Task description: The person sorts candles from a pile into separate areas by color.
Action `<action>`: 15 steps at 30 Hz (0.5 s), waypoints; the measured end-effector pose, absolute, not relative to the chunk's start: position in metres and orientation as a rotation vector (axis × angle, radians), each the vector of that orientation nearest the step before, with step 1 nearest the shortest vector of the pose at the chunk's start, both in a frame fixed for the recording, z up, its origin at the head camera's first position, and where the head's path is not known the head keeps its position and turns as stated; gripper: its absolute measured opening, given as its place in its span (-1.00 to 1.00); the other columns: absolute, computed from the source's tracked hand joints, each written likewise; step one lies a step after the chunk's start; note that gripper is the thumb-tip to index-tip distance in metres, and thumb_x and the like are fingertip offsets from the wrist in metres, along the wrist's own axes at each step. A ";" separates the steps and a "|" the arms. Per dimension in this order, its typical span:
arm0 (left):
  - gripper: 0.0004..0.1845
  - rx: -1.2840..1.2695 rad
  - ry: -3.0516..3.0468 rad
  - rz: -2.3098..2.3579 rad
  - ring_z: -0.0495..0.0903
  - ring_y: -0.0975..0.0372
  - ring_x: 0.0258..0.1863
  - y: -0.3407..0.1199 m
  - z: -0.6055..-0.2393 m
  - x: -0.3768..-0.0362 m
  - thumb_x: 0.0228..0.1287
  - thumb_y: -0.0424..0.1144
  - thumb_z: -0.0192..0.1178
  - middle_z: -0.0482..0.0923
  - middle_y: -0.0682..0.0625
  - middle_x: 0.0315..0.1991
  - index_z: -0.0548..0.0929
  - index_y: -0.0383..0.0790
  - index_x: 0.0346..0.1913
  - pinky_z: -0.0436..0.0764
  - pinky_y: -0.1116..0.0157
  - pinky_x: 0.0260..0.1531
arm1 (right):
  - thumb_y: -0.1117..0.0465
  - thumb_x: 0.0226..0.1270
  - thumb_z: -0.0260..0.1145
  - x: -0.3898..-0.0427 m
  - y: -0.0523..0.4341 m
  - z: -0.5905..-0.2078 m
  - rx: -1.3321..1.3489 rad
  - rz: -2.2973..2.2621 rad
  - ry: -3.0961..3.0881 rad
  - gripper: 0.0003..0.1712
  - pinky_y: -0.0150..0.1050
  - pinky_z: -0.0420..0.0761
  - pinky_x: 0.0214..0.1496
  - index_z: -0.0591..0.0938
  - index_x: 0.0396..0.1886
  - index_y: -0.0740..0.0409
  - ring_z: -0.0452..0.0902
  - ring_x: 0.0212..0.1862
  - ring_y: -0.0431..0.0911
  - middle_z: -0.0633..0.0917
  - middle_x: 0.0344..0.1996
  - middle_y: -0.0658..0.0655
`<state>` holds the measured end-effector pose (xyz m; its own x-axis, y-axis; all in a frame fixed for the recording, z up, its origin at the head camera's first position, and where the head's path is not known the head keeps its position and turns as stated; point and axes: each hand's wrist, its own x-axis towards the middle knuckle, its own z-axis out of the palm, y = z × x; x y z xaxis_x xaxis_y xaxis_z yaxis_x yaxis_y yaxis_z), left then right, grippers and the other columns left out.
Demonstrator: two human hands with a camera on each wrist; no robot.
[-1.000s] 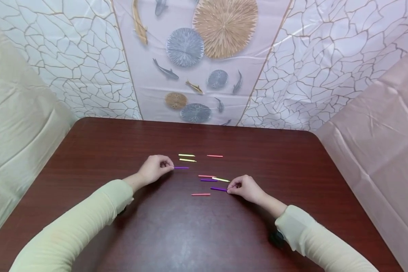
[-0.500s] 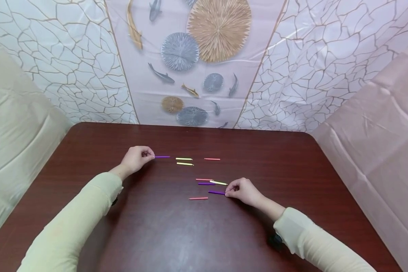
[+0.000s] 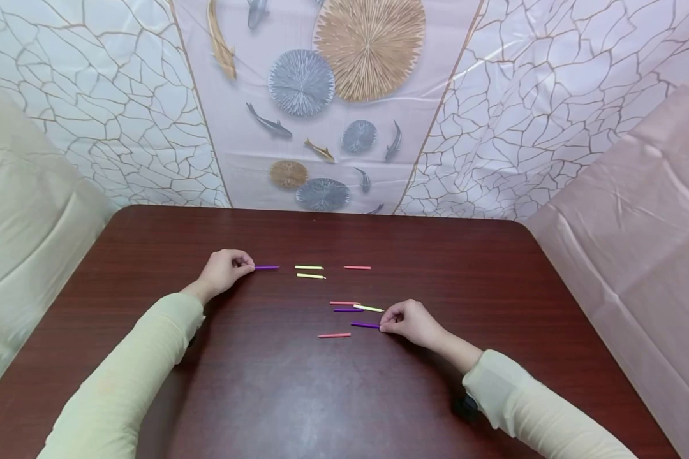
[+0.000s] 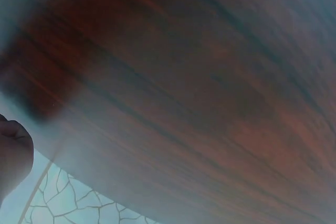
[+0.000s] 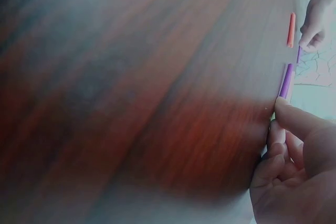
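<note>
In the head view my left hand (image 3: 222, 271) pinches the left end of a thin purple candle-like stick (image 3: 267, 268), which points right. My right hand (image 3: 414, 322) pinches the right end of another purple stick (image 3: 365, 325) between thumb and fingers. That stick (image 5: 286, 80) also shows in the right wrist view, past my thumb. Just above it lie a yellow stick (image 3: 373, 309), a third purple stick (image 3: 346, 310) and a red stick (image 3: 342, 303), close together. In the left wrist view, part of a hand (image 4: 14, 153) enters at the left edge; no stick shows there.
Two yellow sticks (image 3: 309, 267) lie nearly parallel to the right of the left hand's stick, with a red stick (image 3: 358, 268) beyond them. Nearer the front lies another red stick (image 3: 334, 335). The dark wooden table (image 3: 298, 395) ends at a patterned wall covering (image 3: 143, 127).
My left hand has moved leftward with its purple stick, away from the two yellow sticks. My right hand keeps its pinch and stays nearly in place. The head view has shifted slightly.
</note>
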<state>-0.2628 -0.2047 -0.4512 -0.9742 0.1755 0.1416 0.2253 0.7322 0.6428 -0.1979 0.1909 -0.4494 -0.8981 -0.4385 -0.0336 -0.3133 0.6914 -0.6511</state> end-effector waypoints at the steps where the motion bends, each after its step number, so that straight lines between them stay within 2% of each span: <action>1: -0.94 -0.330 -2.857 -1.077 0.40 0.27 -0.52 -0.205 -0.452 -0.263 0.13 -0.36 0.26 0.59 -0.07 -0.52 0.66 -0.28 -0.44 0.37 0.37 -0.42 | 0.27 0.03 0.41 -0.198 0.191 -0.449 -0.608 -0.994 2.714 -0.92 -0.46 0.35 -0.51 0.68 -0.57 0.17 0.31 -0.58 -0.39 0.65 -0.64 -0.01; 15: -0.93 -0.267 -2.854 -1.063 0.47 0.29 -0.51 -0.203 -0.456 -0.263 0.13 -0.35 0.27 0.63 -0.10 -0.49 0.68 -0.32 -0.40 0.43 0.35 -0.38 | 0.27 0.03 0.40 -0.197 0.190 -0.446 -0.612 -0.999 2.701 -0.92 -0.46 0.35 -0.50 0.69 -0.56 0.18 0.31 -0.58 -0.39 0.64 -0.64 -0.01</action>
